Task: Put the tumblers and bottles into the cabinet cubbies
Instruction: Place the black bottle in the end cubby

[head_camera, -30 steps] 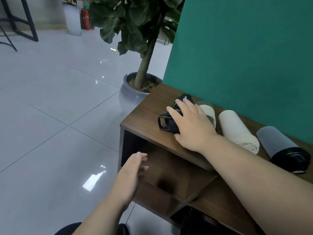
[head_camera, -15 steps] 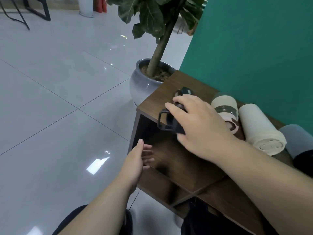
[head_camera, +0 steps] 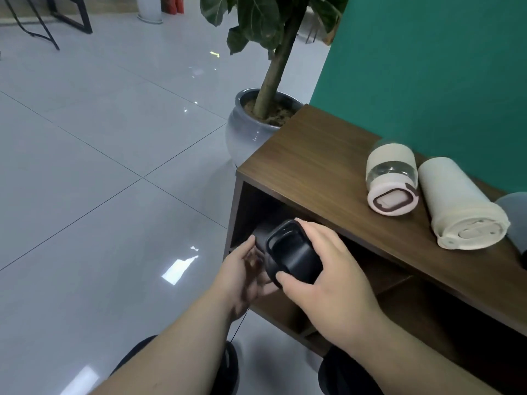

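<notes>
Head view: both hands grasp a black bottle (head_camera: 288, 252) at the mouth of the cabinet's (head_camera: 313, 172) upper left cubby. The right hand (head_camera: 322, 269) grips its lid end; the left hand (head_camera: 242, 269) seems to cup its underside. Two cream tumblers (head_camera: 392, 178) (head_camera: 459, 203) lie on top, far right.

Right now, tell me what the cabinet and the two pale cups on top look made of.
Cabinet: dark wood-grain board, matte, likely laminate. Short cup: clear glass or plastic body showing between cream bands that look like matte silicone. Tall cream tumbler: opaque, matte, probably plastic or coated metal; cannot tell which.
</notes>
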The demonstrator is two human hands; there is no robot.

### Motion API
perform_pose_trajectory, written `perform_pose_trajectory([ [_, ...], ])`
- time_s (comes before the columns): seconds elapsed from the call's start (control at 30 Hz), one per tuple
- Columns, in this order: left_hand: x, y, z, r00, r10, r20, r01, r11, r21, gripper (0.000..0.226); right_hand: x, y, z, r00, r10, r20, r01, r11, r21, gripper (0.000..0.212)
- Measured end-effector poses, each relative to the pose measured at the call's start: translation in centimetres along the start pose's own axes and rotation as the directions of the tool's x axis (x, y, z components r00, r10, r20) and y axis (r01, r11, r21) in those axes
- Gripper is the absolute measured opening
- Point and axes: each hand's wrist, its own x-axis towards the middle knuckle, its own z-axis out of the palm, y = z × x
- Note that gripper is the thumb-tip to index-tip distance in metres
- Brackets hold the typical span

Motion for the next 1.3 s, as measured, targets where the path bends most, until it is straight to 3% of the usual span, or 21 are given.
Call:
perform_pose_trajectory([
  [0.17,3.5,-2.3,-0.5,0.982,-0.131,-0.137,0.147,0.983,0.112,0.058,1.1,4.4,2.9,0.984,0.176,0.036,-0.177,0.984,0.005,0.083],
  [0.3,6.2,-2.3,-1.2,0.974,-0.150,-0.167,0.185,0.958,0.217,0.061,1.7,7.0,4.3,0.963,0.237,0.130,-0.253,0.960,0.124,0.108],
  [0.47,8.9,-1.5,-2.1,0.974,-0.105,-0.203,0.192,0.857,0.478,0.065,3.1,9.4,6.2,0.954,0.259,0.151,-0.276,0.955,0.108,0.120],
  [0.6,10.3,-0.9,-2.5,0.972,-0.058,-0.228,0.176,0.821,0.543,0.063,4.5,10.0,7.5,0.947,0.294,0.130,-0.313,0.935,0.166,0.118],
  [0.73,11.7,-0.8,-3.7,0.975,0.116,-0.191,0.034,0.768,0.639,0.033,6.6,10.2,8.2,0.942,0.327,0.070,-0.334,0.924,0.186,0.116],
  [0.8,12.2,-1.0,-4.6,0.968,0.201,-0.148,-0.035,0.696,0.717,0.034,7.6,10.1,8.3,0.923,0.383,0.029,-0.379,0.896,0.229,0.114],
  [0.9,13.0,-1.3,-5.9,0.947,0.319,-0.032,-0.115,0.433,0.894,0.050,8.8,9.9,8.6,0.904,0.428,-0.027,-0.405,0.874,0.268,0.106],
  [0.97,13.4,-1.3,-6.6,0.936,0.351,0.019,-0.141,0.327,0.935,0.053,9.2,9.7,8.9,0.897,0.438,-0.061,-0.407,0.871,0.274,0.103],
  [1.1,15.2,-2.1,-7.7,0.908,0.393,0.144,-0.229,0.179,0.957,0.050,9.4,9.2,9.6,0.896,0.442,-0.051,-0.414,0.871,0.265,0.105],
  [1.3,15.6,-2.5,-7.2,0.864,0.447,0.231,-0.310,0.111,0.944,0.039,9.9,9.3,10.6,0.881,0.466,-0.081,-0.436,0.867,0.239,0.106],
])
